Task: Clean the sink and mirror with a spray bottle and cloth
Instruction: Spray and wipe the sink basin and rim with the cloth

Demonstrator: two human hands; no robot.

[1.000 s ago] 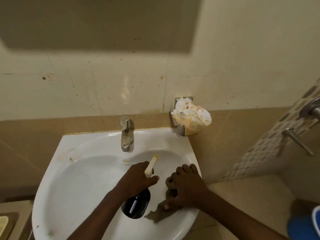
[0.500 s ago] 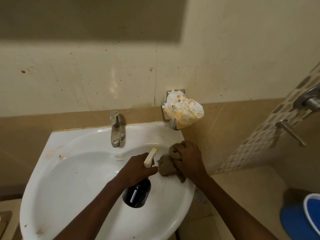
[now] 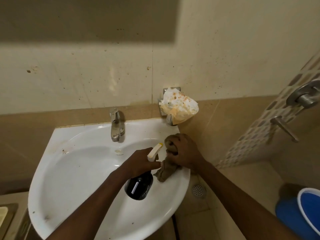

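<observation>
White corner sink [image 3: 72, 170] below speckled wall tiles, left hand [image 3: 141, 162] gripping dark spray bottle [image 3: 139, 187], right hand [image 3: 184, 151] clutching brown cloth [image 3: 166, 171] on rim.

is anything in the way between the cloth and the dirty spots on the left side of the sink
Yes. The left hand holding the spray bottle hangs over the basin right beside the cloth, which the right hand grips at the right rim of the sink. Beyond them the basin looks open; the tap stands at the back.

wall [image 3: 225, 49]: cream, speckled | floor [image 3: 242, 184]: beige tile | bucket [image 3: 304, 213]: blue
</observation>
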